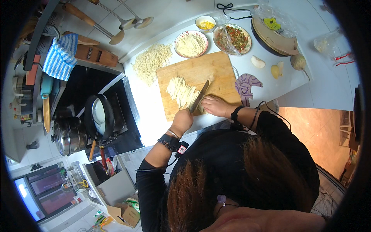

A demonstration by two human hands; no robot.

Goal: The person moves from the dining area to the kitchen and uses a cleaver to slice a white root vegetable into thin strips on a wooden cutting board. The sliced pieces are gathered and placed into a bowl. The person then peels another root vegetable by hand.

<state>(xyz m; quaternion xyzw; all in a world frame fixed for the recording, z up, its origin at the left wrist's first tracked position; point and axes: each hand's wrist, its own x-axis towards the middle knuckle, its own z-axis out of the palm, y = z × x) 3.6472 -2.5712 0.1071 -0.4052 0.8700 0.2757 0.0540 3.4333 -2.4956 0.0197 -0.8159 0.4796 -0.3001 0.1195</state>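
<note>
A wooden cutting board [200, 68] lies on the white counter in front of me. My left hand [182, 120] is closed around the handle of a kitchen knife [200, 95], whose blade points away from me across the board. Against the blade's right side, my right hand [215, 106] rests with bent fingers on a pale vegetable piece that it mostly hides. Left of the blade spreads a heap of pale vegetable strips [181, 91]. More shreds [152, 62] are piled on the counter beyond the board's left corner.
Behind the board stand a plate of shreds [190, 44], a small bowl [205, 23] and a plate of chopped vegetables [232, 39]. A striped cloth [245, 87], vegetable pieces [258, 61] and a round root vegetable [298, 62] lie right. A pan [109, 116] and steel pot [68, 136] stand left.
</note>
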